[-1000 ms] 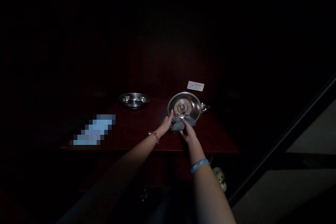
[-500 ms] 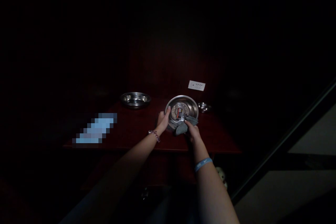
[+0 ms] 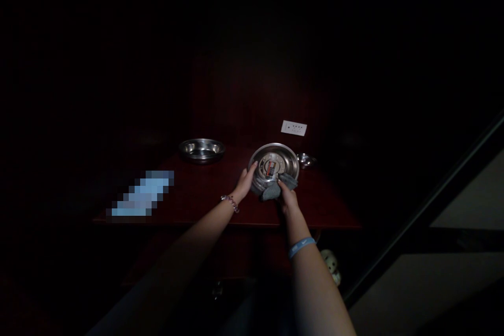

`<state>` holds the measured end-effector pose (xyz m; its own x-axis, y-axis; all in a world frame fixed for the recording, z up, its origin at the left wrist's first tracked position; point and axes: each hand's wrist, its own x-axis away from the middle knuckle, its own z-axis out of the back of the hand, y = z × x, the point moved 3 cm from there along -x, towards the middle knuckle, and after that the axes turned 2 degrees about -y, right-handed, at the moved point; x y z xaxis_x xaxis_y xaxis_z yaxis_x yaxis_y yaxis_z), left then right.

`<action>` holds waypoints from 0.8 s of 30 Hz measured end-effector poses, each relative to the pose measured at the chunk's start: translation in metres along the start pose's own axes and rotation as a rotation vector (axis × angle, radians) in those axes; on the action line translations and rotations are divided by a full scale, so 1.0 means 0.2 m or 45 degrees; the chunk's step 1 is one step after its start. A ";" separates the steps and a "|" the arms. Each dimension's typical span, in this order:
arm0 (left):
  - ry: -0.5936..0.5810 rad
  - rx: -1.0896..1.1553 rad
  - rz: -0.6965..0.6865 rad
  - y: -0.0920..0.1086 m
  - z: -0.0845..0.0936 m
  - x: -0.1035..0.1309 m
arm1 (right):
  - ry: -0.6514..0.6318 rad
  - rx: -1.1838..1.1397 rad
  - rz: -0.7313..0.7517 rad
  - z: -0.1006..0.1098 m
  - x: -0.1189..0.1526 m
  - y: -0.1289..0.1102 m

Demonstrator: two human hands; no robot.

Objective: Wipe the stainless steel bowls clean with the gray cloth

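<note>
Right hand (image 3: 289, 198): closed on gray cloth (image 3: 271, 190), thumb on top, cloth against lower rim of metal basin (image 3: 290, 160). Left hand (image 3: 244, 181): grips basin's left rim, thumb inside. Basin round, no long axis; tilted, open side toward camera, label (image 3: 271, 168) at its center. Held over red table (image 3: 189, 194). Small metal bowl (image 3: 306, 161) just beside it, right; stacked-looking metal dish (image 3: 201, 151) apart, left. White socket plate (image 3: 294, 128) behind.

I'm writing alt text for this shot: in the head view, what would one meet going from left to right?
Pixelated bluish patch, metal dish, left hand, tilted metal bowl, small metal bowl, pale dark-spotted object.
</note>
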<state>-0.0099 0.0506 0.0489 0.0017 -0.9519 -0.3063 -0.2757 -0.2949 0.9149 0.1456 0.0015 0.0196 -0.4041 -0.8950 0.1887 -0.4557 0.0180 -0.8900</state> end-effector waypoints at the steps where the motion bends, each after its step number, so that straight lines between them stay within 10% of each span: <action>1: -0.029 0.027 0.012 -0.01 -0.01 0.00 | 0.007 -0.008 -0.006 0.00 0.00 0.00; 8: -0.342 -0.048 0.043 -0.07 -0.07 0.03 | 0.048 -0.006 -0.082 0.01 -0.01 -0.02; 24: -0.217 -0.165 0.084 -0.10 -0.06 0.03 | -0.013 0.012 -0.021 0.01 -0.03 0.01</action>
<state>0.0078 0.0500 0.0322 -0.1775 -0.9450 -0.2746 -0.1438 -0.2512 0.9572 0.1485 0.0054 0.0161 -0.3884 -0.8997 0.1992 -0.4544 -0.0010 -0.8908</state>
